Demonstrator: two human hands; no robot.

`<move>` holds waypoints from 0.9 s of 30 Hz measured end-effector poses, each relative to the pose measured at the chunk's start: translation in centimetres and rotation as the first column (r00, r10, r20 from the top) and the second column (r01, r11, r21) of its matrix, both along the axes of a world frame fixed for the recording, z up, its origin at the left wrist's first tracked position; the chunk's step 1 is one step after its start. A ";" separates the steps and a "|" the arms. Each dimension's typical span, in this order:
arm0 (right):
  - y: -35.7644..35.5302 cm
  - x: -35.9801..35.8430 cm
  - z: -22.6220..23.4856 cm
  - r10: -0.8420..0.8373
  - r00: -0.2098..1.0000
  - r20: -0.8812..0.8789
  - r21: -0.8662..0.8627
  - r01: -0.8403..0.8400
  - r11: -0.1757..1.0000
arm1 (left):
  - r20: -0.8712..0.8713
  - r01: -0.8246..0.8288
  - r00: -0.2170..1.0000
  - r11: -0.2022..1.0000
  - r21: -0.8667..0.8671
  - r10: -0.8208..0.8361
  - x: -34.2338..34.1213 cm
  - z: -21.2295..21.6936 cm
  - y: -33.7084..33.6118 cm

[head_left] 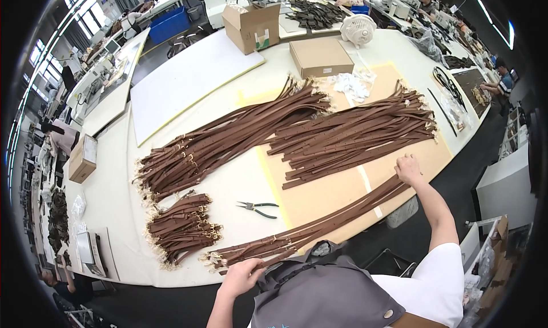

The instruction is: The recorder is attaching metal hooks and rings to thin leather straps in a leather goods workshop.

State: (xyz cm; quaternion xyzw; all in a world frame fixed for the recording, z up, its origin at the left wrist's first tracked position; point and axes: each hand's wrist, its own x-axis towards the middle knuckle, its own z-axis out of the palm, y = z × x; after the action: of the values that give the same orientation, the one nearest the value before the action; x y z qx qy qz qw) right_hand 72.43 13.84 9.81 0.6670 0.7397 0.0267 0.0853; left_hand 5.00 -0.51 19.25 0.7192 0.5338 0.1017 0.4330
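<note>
A small bundle of long brown leather straps [337, 220] with gold-coloured buckles lies along the table's near edge. My right hand [409, 169] is closed at the plain far-right ends of these straps. At the buckle end, my left hand [244, 275] is curled round the near side of the bundle, its fingertips partly hidden. Pliers [258, 208] with dark green handles lie beyond the straps. Two large piles of brown straps, a left pile [222, 139] and a right pile [354, 131], spread across the middle. A stack of shorter brown straps [181, 228] sits at the left.
On the cream table [240, 236] are a white board [188, 88], an open carton [251, 31], a closed flat box [321, 57], a white fan [358, 30] and white scraps [349, 87]. A black cord [448, 82] lies at the right. Other people work at tables farther off.
</note>
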 end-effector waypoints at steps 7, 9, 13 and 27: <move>-0.6 -35.0 3.9 -0.145 0.544 -0.826 -0.492 -0.572 0.656 | -0.094 0.061 0.994 0.991 0.118 -0.050 3.9 -0.2 1.8; -3.0 -40.9 6.4 -0.136 0.471 -0.872 -0.483 -0.781 0.396 | -0.140 0.056 0.989 0.995 0.077 -0.045 3.7 0.2 2.3; -4.6 -43.6 4.7 -0.031 0.343 -0.939 -0.291 -0.740 0.606 | 0.006 -0.212 0.963 0.749 0.628 0.268 3.0 0.7 2.5; -6.3 -45.0 5.9 -0.843 -0.149 -0.517 -0.358 -0.857 0.371 | 0.907 -0.324 0.059 0.867 -0.379 0.418 5.1 -4.3 1.3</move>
State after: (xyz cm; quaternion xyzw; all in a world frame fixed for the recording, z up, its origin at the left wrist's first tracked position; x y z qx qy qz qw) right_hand 27.43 7.57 15.75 0.1870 0.3330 -0.9105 -0.1583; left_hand 10.14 0.82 14.98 0.3056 0.2994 0.6227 0.6551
